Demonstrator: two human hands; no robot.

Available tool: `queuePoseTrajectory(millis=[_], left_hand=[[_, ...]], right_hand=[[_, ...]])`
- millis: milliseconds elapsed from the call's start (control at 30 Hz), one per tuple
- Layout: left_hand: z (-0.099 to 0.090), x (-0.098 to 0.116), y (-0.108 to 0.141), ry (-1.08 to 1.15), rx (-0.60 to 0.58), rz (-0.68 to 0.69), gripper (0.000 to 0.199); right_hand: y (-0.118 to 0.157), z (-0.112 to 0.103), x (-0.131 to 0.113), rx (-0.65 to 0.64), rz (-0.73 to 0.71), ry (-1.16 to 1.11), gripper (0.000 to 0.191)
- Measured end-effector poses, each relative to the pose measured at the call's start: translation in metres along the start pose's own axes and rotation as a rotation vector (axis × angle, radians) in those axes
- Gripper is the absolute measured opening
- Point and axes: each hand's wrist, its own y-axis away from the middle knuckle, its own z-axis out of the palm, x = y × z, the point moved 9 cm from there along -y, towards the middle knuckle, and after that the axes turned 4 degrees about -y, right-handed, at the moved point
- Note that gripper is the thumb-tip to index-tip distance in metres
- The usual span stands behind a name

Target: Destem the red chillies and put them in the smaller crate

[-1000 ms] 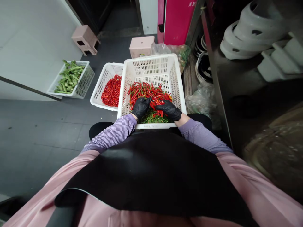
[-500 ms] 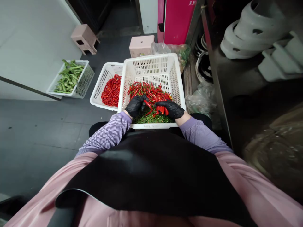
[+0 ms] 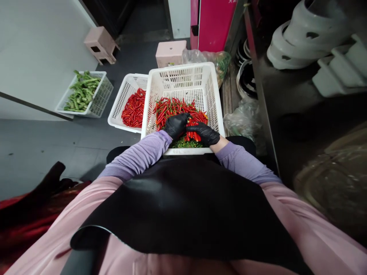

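A tall white plastic basket point(image 3: 214, 91) stands against my front. Inside it are a heap of red chilies point(image 3: 174, 105) with green stems and, at the near side, a layer of loose green stems point(image 3: 185, 144). My right hand point(image 3: 207, 133), in a black glove, is closed around a bunch of red chilies point(image 3: 192, 136) whose tips point toward me. My left hand point(image 3: 176, 126), also black-gloved, is closed, its fingertips against the upper end of that bunch. Whatever it pinches is hidden.
A lower white basket point(image 3: 116, 110) of red chilies adjoins on the left; another basket point(image 3: 99, 101) with green peppers stands by the wall. Pink stools point(image 3: 171, 49), plastic bags point(image 3: 243, 120) and a metal shelf point(image 3: 265, 114) surround me. Blurred red and dark cloth point(image 3: 37, 214) shows lower left.
My left hand has moved right, from holding a single red chili apart to meeting the bunch in my right hand. Red and dark cloth has come into view at lower left.
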Motion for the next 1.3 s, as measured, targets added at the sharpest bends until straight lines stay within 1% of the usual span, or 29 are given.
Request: queuePoseTrajectory(millis=[67,100,133,167,200,233,300,367,400,467,533,567,600,667,733,767,800,867,933,1000,1067,1100,1133,1200,1233,1267,1300], left_hand=[[0.001,0.006,-0.001,-0.137,-0.111,0.074,0.018],[0.001,0.006,-0.002,-0.187,-0.157,0.085,0.016],[0.001,0.004,-0.004,-0.215,-0.194,0.073,0.015],[0.0,-0.001,-0.007,-0.216,-0.219,0.036,0.014],[-0.002,-0.008,-0.009,-0.186,-0.233,-0.02,0.017],[-0.004,-0.015,-0.011,-0.126,-0.232,-0.085,0.024],[-0.009,-0.028,-0.012,0.052,-0.191,-0.192,0.041],[-0.009,-0.033,-0.007,0.255,-0.164,-0.23,0.055],[-0.007,-0.032,-0.003,0.362,-0.181,-0.235,0.061],[0.002,-0.03,0.01,0.567,-0.256,-0.249,0.069],[0.006,-0.03,0.019,0.683,-0.3,-0.263,0.07],[0.005,-0.034,0.022,0.656,-0.297,-0.271,0.068],[0.002,-0.041,0.023,0.576,-0.282,-0.279,0.065],[-0.004,-0.059,0.024,0.35,-0.265,-0.309,0.052],[-0.009,-0.074,0.025,0.083,-0.273,-0.326,0.036],[-0.008,-0.076,0.025,-0.038,-0.281,-0.31,0.032],[-0.006,-0.074,0.025,-0.145,-0.291,-0.274,0.032],[0.009,-0.059,0.022,-0.304,-0.327,-0.175,0.034],[0.032,-0.044,0.019,-0.331,-0.391,-0.134,0.032],[0.055,-0.037,0.014,-0.315,-0.48,-0.171,0.028],[0.068,-0.04,0.008,-0.276,-0.548,-0.235,0.025],[0.068,-0.044,0.007,-0.254,-0.565,-0.271,0.023],[0.065,-0.049,0.006,-0.232,-0.572,-0.314,0.019],[0.048,-0.06,0.01,-0.125,-0.556,-0.413,0.004],[0.037,-0.062,0.014,-0.022,-0.534,-0.452,0.008],[0.026,-0.061,0.02,0.096,-0.502,-0.483,0.018],[0.014,-0.055,0.026,0.283,-0.445,-0.484,0.025]], right_hand=[[-0.003,-0.006,-0.003,0.02,-0.017,0.064,0.047],[-0.004,-0.008,-0.005,0.028,-0.019,0.102,0.049],[-0.004,-0.009,-0.007,0.031,-0.019,0.135,0.051],[-0.004,-0.008,-0.01,0.033,-0.018,0.16,0.053],[-0.002,-0.007,-0.013,0.031,-0.017,0.175,0.054],[0.0,-0.005,-0.017,0.027,-0.018,0.182,0.055],[0.006,0.002,-0.023,0.008,-0.027,0.181,0.057],[0.011,0.01,-0.028,-0.02,-0.039,0.184,0.059],[0.013,0.013,-0.03,-0.038,-0.046,0.191,0.059],[0.015,0.019,-0.031,-0.078,-0.059,0.224,0.058],[0.016,0.021,-0.031,-0.105,-0.077,0.265,0.055],[0.016,0.02,-0.032,-0.099,-0.09,0.277,0.053],[0.015,0.016,-0.033,-0.075,-0.106,0.275,0.051],[0.014,0.003,-0.039,0.019,-0.14,0.22,0.048],[0.013,-0.012,-0.045,0.113,-0.16,0.123,0.046],[0.013,-0.017,-0.047,0.138,-0.159,0.078,0.045],[0.013,-0.02,-0.047,0.149,-0.148,0.044,0.045],[0.011,-0.022,-0.044,0.149,-0.099,0.012,0.043],[0.011,-0.021,-0.039,0.142,-0.041,-0.002,0.04],[0.012,-0.017,-0.036,0.123,-0.011,-0.013,0.04],[0.013,-0.016,-0.036,0.097,-0.01,-0.007,0.042],[0.013,-0.016,-0.037,0.089,-0.012,0.004,0.043],[0.014,-0.017,-0.037,0.088,-0.01,0.021,0.044],[0.019,-0.02,-0.039,0.093,-0.012,0.066,0.042],[0.022,-0.02,-0.04,0.09,-0.018,0.092,0.041],[0.026,-0.018,-0.042,0.074,-0.042,0.118,0.038],[0.031,-0.013,-0.044,0.043,-0.071,0.142,0.036]])
